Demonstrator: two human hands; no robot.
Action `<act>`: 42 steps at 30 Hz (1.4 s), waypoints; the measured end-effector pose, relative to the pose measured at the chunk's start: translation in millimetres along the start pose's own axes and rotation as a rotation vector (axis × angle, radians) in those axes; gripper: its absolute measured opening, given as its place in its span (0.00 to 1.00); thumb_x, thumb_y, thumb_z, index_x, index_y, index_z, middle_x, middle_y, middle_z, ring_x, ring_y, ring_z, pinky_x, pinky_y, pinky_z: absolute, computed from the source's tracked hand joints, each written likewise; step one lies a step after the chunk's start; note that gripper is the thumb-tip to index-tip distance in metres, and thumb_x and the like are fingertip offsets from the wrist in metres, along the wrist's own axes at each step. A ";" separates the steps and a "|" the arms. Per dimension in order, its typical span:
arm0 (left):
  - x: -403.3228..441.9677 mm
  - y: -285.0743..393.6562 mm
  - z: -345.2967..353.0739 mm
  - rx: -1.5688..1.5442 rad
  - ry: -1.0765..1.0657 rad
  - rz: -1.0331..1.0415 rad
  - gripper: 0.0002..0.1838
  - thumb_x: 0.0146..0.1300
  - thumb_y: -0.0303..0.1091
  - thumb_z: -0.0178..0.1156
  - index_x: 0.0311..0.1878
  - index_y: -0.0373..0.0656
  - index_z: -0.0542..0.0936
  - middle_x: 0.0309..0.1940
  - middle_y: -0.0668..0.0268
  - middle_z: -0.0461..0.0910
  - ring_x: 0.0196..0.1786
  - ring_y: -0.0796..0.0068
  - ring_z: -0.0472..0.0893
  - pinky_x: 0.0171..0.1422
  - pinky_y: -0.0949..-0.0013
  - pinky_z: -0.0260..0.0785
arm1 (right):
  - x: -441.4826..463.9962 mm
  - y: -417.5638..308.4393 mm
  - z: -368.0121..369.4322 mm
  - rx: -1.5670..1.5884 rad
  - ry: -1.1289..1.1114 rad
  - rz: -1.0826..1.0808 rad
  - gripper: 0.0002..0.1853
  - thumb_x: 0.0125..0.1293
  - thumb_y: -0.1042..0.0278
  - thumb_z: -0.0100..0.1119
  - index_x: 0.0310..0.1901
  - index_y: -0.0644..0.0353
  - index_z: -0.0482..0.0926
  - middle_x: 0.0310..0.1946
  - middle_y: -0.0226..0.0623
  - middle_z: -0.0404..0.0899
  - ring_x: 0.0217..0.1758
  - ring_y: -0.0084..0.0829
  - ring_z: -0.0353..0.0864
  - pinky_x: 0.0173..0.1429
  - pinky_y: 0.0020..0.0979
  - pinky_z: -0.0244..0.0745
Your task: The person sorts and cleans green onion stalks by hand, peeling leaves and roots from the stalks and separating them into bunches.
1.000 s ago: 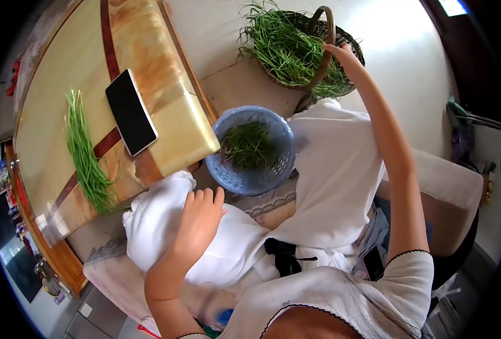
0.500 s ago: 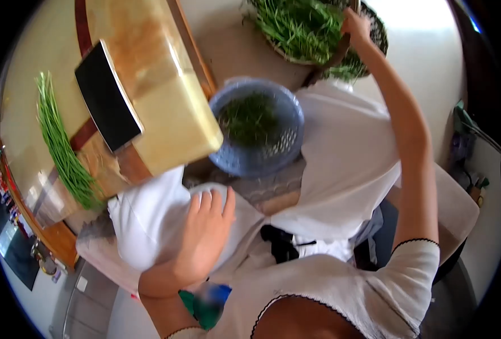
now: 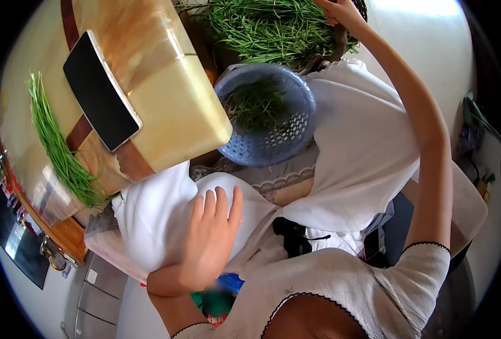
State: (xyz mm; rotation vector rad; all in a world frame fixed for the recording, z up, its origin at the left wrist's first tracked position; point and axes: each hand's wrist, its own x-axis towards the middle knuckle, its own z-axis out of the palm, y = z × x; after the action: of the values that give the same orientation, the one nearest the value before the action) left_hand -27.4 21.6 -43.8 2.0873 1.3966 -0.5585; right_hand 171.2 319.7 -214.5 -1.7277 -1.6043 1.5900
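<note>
My left hand (image 3: 212, 237) hovers over or rests on my white-trousered left thigh, its fingers spread and nothing in them. At the top edge my right hand (image 3: 341, 14) has its fingers curled round the handle (image 3: 338, 44) of a wicker basket, partly cut off by the frame. Long green stalks (image 3: 267, 28) fill that basket. Between my knees stands a blue perforated plastic basket (image 3: 262, 151) with a smaller heap of greens (image 3: 256, 104) inside. A neat bundle of green stalks (image 3: 58, 144) lies on the marble-patterned table (image 3: 177, 107).
A black-screened tablet (image 3: 100, 90) with a white edge lies on the table, whose rounded corner reaches the blue basket. A black item (image 3: 291, 236) and a phone (image 3: 374, 243) are by my lap. A padded seat (image 3: 457, 203) extends to the right.
My right hand has shifted from the wicker basket's far rim to its handle, and that basket appears turned and nearer. My left hand stays open over my thigh. The view has shifted.
</note>
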 end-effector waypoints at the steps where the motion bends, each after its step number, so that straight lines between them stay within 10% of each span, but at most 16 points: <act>1: -0.5 0.3 0.5 -0.010 -0.015 0.004 0.25 0.46 0.38 0.53 0.47 0.35 0.63 0.36 0.58 0.66 0.38 0.67 0.64 0.45 0.69 0.56 | -1.4 -1.4 -3.4 -0.003 0.010 -0.001 0.13 0.50 0.59 0.52 0.25 0.61 0.68 0.09 0.25 0.62 0.10 0.17 0.60 0.13 0.21 0.56; 5: -0.9 0.0 0.8 -0.067 -0.041 -0.003 0.25 0.46 0.37 0.53 0.47 0.35 0.63 0.36 0.57 0.65 0.38 0.66 0.64 0.45 0.68 0.55 | -14.6 -15.7 -7.3 -0.336 0.089 -0.082 0.17 0.51 0.55 0.51 0.30 0.64 0.67 0.14 0.31 0.66 0.16 0.23 0.65 0.21 0.24 0.63; 7: -0.3 0.4 -1.3 -0.046 -0.063 -0.006 0.24 0.49 0.38 0.50 0.48 0.36 0.63 0.37 0.56 0.66 0.41 0.65 0.64 0.48 0.68 0.55 | -21.2 -21.7 -7.9 -0.976 0.661 -1.145 0.17 0.50 0.59 0.51 0.34 0.65 0.66 0.19 0.38 0.68 0.25 0.33 0.69 0.34 0.31 0.65; 8: 0.0 0.4 -2.7 -0.024 -0.092 -0.013 0.22 0.52 0.39 0.47 0.48 0.37 0.63 0.39 0.56 0.66 0.44 0.65 0.65 0.50 0.67 0.54 | -22.7 -18.4 -4.9 -0.880 0.527 -1.065 0.15 0.49 0.62 0.52 0.33 0.66 0.68 0.25 0.42 0.69 0.35 0.42 0.66 0.48 0.38 0.56; 11: 1.9 -0.3 -5.0 -0.016 -0.116 -0.009 0.22 0.52 0.39 0.47 0.49 0.36 0.62 0.39 0.55 0.66 0.44 0.64 0.65 0.50 0.67 0.54 | 4.3 10.3 8.6 -0.802 0.144 -1.519 0.07 0.47 0.72 0.52 0.29 0.62 0.69 0.19 0.36 0.71 0.20 0.30 0.71 0.24 0.29 0.67; 15: 8.3 -5.6 -9.5 -0.016 -0.153 0.001 0.22 0.52 0.38 0.47 0.49 0.35 0.62 0.39 0.55 0.66 0.44 0.63 0.65 0.50 0.67 0.54 | 24.9 100.3 68.6 -1.540 -0.669 -0.421 0.16 0.47 0.74 0.50 0.41 0.57 0.67 0.26 0.36 0.74 0.31 0.32 0.75 0.31 0.32 0.68; 26: 17.8 -6.7 -18.9 -0.084 -0.156 -0.057 0.27 0.44 0.37 0.54 0.48 0.36 0.62 0.39 0.56 0.65 0.43 0.64 0.64 0.47 0.66 0.56 | 37.7 133.0 101.4 -1.083 -0.326 -0.369 0.09 0.49 0.75 0.42 0.35 0.62 0.64 0.22 0.43 0.73 0.27 0.41 0.74 0.27 0.36 0.69; 31: 18.4 -7.1 -17.7 -0.050 -0.181 -0.014 0.25 0.47 0.39 0.51 0.48 0.35 0.62 0.39 0.55 0.66 0.44 0.64 0.65 0.49 0.66 0.55 | 73.7 84.7 75.1 -0.724 0.257 -0.437 0.09 0.51 0.73 0.42 0.36 0.62 0.64 0.22 0.46 0.72 0.25 0.43 0.73 0.26 0.38 0.68; 38: 19.4 -6.4 -18.4 -0.009 -0.198 -0.010 0.24 0.51 0.41 0.48 0.48 0.35 0.62 0.40 0.56 0.67 0.45 0.64 0.65 0.50 0.66 0.54 | 70.9 104.3 78.4 -1.030 0.382 -0.378 0.19 0.44 0.74 0.51 0.40 0.65 0.60 0.37 0.44 0.67 0.41 0.38 0.69 0.34 0.33 0.71; 42: 17.2 -6.1 -19.1 -0.004 -0.204 0.000 0.24 0.51 0.41 0.48 0.48 0.36 0.62 0.40 0.56 0.67 0.45 0.64 0.65 0.50 0.66 0.54 | 61.8 118.2 91.6 -1.298 -0.504 -0.412 0.17 0.45 0.73 0.49 0.40 0.65 0.62 0.34 0.39 0.67 0.39 0.34 0.68 0.34 0.32 0.71</act>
State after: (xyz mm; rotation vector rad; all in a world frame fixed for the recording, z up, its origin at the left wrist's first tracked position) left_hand -26.1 47.9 -41.4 1.9649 1.2799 -0.7455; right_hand 140.6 291.7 -370.9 -1.1680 -3.4194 0.7389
